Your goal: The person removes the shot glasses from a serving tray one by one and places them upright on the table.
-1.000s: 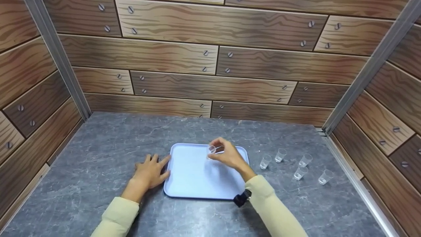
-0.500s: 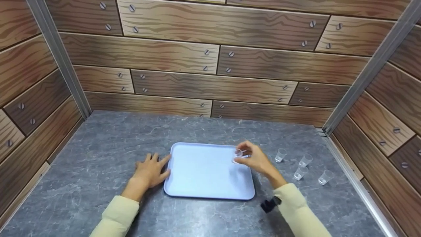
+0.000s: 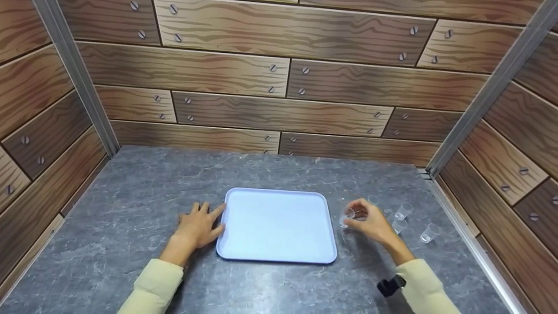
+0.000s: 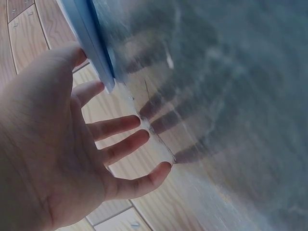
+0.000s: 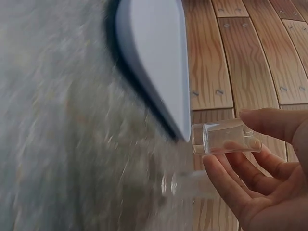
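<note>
My right hand (image 3: 370, 223) pinches a clear shot glass (image 5: 224, 137) between thumb and fingers, just right of the light blue tray (image 3: 277, 226). In the right wrist view the glass has its thick base toward the table, close by the tray's corner. Another clear glass (image 5: 192, 185) shows beside it, lower in that view. My left hand (image 3: 196, 229) rests at the tray's left edge with fingers spread. The thumb and index finger touch the tray rim (image 4: 98, 53); the other fingertips are at the tabletop.
Several more clear glasses stand right of the tray, among them a far-right glass (image 3: 430, 233) and a rear glass (image 3: 404, 210); some are partly behind my right hand. Wood-pattern walls (image 3: 279, 78) enclose the grey marbled table (image 3: 192, 170) at the back and sides.
My right hand has moved from over the tray to its right side, the glass still in its fingers. My left hand has kept its place at the tray's left edge.
</note>
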Tool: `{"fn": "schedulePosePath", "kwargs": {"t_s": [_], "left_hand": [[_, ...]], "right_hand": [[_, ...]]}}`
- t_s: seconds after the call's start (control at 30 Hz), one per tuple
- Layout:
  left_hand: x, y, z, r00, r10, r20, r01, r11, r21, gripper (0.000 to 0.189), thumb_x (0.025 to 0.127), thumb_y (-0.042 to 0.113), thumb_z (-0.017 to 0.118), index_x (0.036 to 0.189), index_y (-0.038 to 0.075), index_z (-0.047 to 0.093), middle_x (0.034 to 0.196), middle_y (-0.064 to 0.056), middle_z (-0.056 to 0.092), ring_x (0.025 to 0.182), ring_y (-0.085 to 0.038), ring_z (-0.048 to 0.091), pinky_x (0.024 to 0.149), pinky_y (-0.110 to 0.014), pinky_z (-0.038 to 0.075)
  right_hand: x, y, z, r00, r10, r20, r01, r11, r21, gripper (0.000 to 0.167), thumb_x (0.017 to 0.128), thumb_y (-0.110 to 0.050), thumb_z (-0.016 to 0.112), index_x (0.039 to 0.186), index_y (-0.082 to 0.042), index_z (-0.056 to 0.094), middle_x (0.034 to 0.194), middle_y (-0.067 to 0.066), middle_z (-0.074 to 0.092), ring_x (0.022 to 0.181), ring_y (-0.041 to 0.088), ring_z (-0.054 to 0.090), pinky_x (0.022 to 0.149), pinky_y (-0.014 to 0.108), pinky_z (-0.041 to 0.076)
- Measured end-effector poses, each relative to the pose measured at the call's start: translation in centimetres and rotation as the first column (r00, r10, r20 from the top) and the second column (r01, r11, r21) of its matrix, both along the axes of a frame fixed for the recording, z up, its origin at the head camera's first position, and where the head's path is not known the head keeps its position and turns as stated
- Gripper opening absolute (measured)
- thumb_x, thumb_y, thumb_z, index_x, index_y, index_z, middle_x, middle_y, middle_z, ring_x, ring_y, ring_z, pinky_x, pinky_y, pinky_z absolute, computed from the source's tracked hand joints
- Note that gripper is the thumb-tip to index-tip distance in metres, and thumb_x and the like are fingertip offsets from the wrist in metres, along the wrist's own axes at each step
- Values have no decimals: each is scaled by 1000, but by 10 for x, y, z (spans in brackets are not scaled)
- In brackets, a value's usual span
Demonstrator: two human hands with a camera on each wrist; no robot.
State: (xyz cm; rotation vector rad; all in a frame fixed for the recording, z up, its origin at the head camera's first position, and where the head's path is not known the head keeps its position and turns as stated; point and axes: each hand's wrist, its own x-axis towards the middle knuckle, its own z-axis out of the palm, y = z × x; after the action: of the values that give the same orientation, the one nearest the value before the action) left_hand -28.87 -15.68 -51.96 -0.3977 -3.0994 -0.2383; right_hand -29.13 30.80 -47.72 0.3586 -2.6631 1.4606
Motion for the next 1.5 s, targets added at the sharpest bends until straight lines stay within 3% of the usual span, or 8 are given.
{"fn": "schedulePosePath", "kwargs": {"t_s": [0.4,0.57,0.67,0.97,1.23,1.37,1.5], "left_hand": [[0,-2,1,1000,10,-4,-10,1000,0,60,101,48,56,156,24,47,141,-25,54,133,-50,48,86,-77,47],[2,-3,0,1000,9,5,-9,1000,2,60,101,48,56,156,25,47,142,-25,54,134,-50,48,87,-78,47],[4,-3,-1,1000,5,14,-5,1000,5,60,101,48,56,156,24,47,143,-25,54,135,-50,48,87,-78,46],[5,1,0,1000,-1,7,1,1000,13,59,101,48,56,155,25,48,143,-24,54,134,-50,48,86,-78,47],[4,1,2,1000,2,16,-2,1000,-14,59,102,49,55,156,25,47,138,-24,55,131,-49,49,85,-77,48],[4,2,2,1000,6,29,-6,1000,-18,60,102,49,54,156,25,46,138,-24,55,132,-49,49,86,-77,47],[5,2,1,1000,7,27,-6,1000,-20,60,102,49,55,156,25,47,140,-25,55,133,-49,49,86,-78,47]], "right_hand": [[5,28,-11,992,-125,31,124,992,20,37,82,5,80,114,10,61,109,24,71,91,6,66,86,17,54],[9,34,-18,983,-175,58,171,983,65,39,84,0,80,117,9,60,113,25,70,97,17,70,87,17,54],[12,38,-22,981,-183,65,177,980,90,40,85,-1,80,119,8,60,115,25,70,100,23,70,88,19,54],[21,47,-24,973,-224,58,219,973,75,39,84,0,81,117,8,61,113,24,70,91,7,67,84,17,54],[25,49,-27,976,-216,37,214,975,54,37,81,4,81,113,9,62,106,21,72,90,13,70,83,18,56],[27,50,-26,977,-210,45,206,975,80,38,82,3,80,115,9,62,108,22,72,90,10,69,83,17,55],[29,52,-21,980,-195,28,190,973,132,40,84,1,79,120,9,62,112,24,72,95,18,71,85,19,55]]}}
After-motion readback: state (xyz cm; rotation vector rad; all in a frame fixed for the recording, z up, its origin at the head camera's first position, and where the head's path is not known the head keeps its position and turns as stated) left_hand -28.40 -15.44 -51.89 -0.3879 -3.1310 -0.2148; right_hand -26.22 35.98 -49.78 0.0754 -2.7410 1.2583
